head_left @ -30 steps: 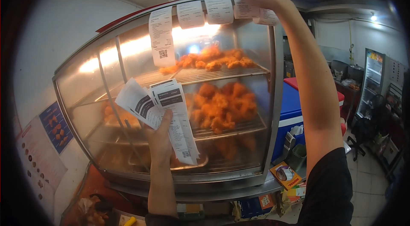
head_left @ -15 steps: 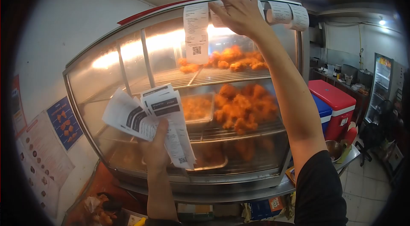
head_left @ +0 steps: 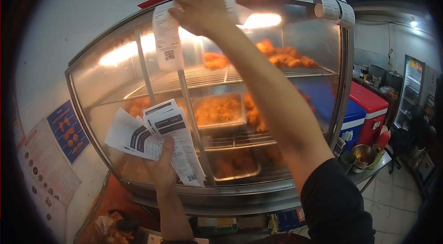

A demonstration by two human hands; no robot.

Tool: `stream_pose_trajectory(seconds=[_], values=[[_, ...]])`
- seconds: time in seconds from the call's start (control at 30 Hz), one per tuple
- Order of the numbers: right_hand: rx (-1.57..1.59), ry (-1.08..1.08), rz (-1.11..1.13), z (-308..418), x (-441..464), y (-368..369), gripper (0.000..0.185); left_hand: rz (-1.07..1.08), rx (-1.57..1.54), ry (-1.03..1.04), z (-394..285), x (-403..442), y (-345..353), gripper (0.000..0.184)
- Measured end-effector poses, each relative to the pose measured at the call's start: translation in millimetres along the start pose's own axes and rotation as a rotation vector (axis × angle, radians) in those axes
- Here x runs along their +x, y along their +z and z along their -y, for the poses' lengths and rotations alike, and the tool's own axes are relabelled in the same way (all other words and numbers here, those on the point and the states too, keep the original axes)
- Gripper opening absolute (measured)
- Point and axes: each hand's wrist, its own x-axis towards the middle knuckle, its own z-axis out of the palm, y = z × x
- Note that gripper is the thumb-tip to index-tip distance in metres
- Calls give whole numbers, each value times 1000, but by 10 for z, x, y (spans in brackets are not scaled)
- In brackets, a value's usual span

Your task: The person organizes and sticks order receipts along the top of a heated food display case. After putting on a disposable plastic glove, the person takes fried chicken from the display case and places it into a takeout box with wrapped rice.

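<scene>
Left hand (head_left: 161,168): pinching a messy fan of receipts (head_left: 182,149), near left of the cabinet (head_left: 258,189)
Receipts: white, dark header bands, QR code
Right hand (head_left: 203,8): over hanging slips (head_left: 166,36), can't tell if gripping

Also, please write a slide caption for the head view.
Receipts in left hand, right hand at top edge of food cabinet.

receipts (head_left: 185,161): smooth matt paper | cabinet frame (head_left: 347,55): metal | chicken (head_left: 218,111): rough | red cooler (head_left: 369,100): glossy plastic | sleeve (head_left: 337,202): matt cloth

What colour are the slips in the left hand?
White slips with dark bands, clearest in the head view.
</scene>
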Motion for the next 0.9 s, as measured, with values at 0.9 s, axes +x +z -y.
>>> stream_pose_trajectory(seconds=[0.9], values=[[418, 86, -436, -632, -67, -171, 26, -3, -81, -14, -341, 21, 521, 28]])
